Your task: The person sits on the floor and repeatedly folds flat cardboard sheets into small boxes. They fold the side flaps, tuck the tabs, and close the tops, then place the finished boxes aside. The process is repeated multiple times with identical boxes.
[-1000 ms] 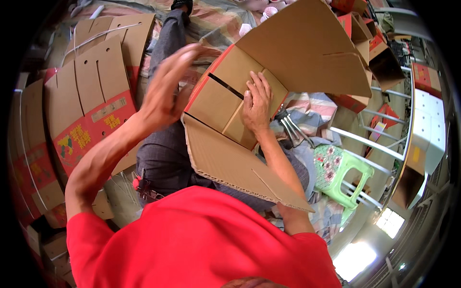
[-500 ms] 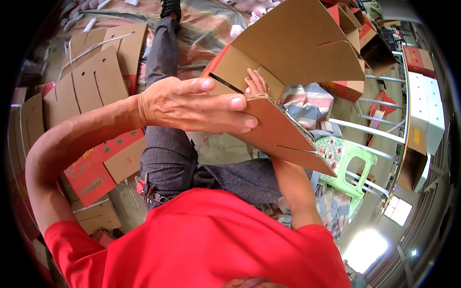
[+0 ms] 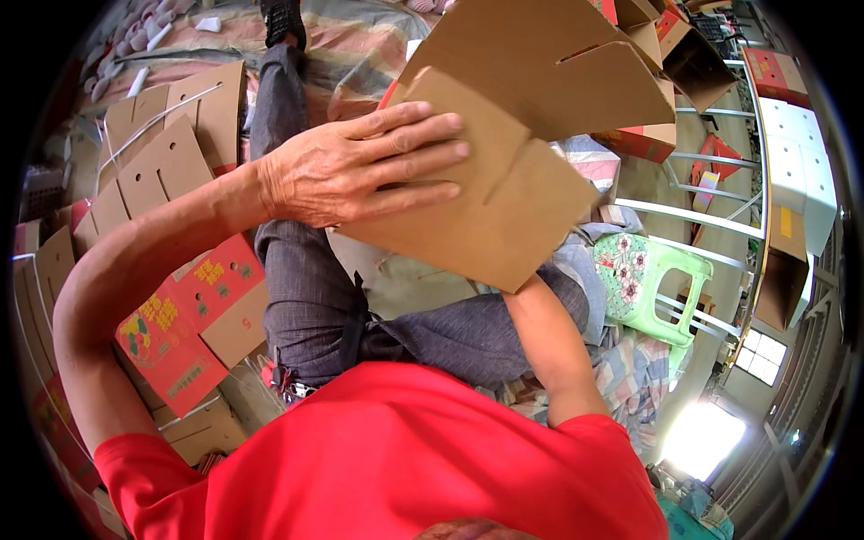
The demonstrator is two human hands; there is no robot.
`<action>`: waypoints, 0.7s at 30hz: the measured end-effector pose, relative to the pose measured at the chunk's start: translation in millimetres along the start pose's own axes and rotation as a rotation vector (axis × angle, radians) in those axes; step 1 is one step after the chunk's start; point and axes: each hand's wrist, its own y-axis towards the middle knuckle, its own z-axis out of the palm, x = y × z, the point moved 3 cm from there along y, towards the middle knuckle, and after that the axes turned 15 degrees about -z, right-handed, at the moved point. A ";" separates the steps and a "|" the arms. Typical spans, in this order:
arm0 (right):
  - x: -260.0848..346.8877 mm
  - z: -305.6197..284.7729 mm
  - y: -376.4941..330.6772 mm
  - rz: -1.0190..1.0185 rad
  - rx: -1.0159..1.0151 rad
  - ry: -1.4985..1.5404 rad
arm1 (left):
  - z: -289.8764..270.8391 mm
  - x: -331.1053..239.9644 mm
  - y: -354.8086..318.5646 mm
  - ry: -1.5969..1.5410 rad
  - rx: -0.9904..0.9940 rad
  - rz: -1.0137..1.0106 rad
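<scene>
A cardboard box (image 3: 522,58) is held up in front of me, its tall brown flap standing at the far side. Its near flap (image 3: 517,216), slotted and plain brown, lies folded over towards the middle. My left hand (image 3: 369,166) presses flat on that near flap with its fingers spread and straight. My right forearm (image 3: 553,342) reaches up under the box's near edge. My right hand is hidden behind the cardboard, so I cannot see its fingers.
Flattened red and brown cartons (image 3: 193,306) lie on my left, with more brown sheets (image 3: 157,162) beyond. A green stool (image 3: 670,288) stands at my right, near a white metal frame (image 3: 693,220). Open boxes (image 3: 684,63) are piled at the far right.
The near flap has folded down and away from me, now showing its plain brown face. My left hand has turned palm down onto it. My right hand's fingers, visible before, are now covered.
</scene>
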 end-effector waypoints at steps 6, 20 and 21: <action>15.0 -31.9 6.6 -0.118 0.024 0.024 | 27.1 -7.5 -31.8 -0.358 0.207 -0.189; 2.0 -20.2 -27.3 0.025 -0.087 -0.212 | 44.0 -28.2 -36.3 -0.517 0.169 -0.474; -0.4 -18.9 -28.8 0.076 -0.098 -0.253 | 46.4 -29.4 -37.1 -0.549 0.176 -0.471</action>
